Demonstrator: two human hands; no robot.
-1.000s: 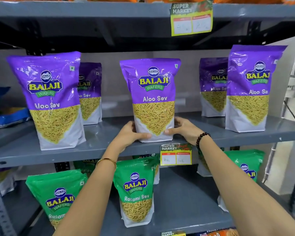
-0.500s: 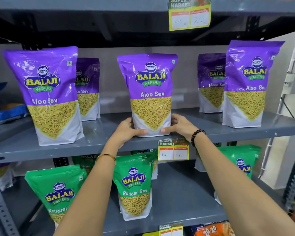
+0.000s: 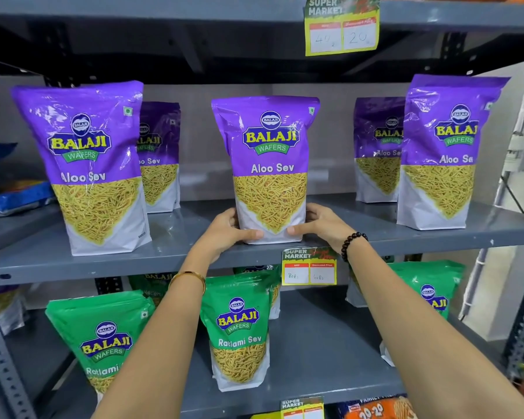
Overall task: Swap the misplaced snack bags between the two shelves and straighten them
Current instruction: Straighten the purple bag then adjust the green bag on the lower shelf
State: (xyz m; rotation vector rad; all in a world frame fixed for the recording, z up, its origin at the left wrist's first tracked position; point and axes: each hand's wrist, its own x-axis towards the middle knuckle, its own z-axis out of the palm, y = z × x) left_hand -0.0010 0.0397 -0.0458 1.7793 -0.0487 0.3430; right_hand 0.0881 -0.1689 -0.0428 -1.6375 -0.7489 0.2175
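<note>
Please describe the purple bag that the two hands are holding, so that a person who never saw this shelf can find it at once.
Look at the upper grey shelf, where only purple Aloo Sev bags stand. The middle bag stands alone at the centre, directly above the yellow price tag. It alone is gripped at its base by the left hand and right hand.

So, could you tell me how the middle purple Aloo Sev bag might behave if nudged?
The middle Aloo Sev bag stands tall on a narrow base, so it probably tips easily. Its glossy film looks slippery and crushable.
</note>
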